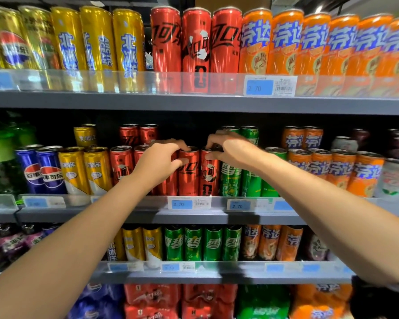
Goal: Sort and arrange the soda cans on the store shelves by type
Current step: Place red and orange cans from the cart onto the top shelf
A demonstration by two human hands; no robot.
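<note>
On the middle shelf [148,215] stand slim cans in colour groups: blue [42,171], yellow [85,171], red, green [240,180] and orange [346,173]. My left hand [161,160] curls over the top of a red can [189,176] in the front row, thumb on its face. My right hand [230,148] grips the top rim of the neighbouring red can [209,178], right beside the green cans. More red cans [138,134] stand behind.
The top shelf holds yellow cans [97,40], red cans [194,40] and orange cans [332,42] behind a clear rail. Lower shelves carry yellow, green [203,242] and orange cans, then shrink-wrapped packs. Blue price tags [182,204] line the shelf edges.
</note>
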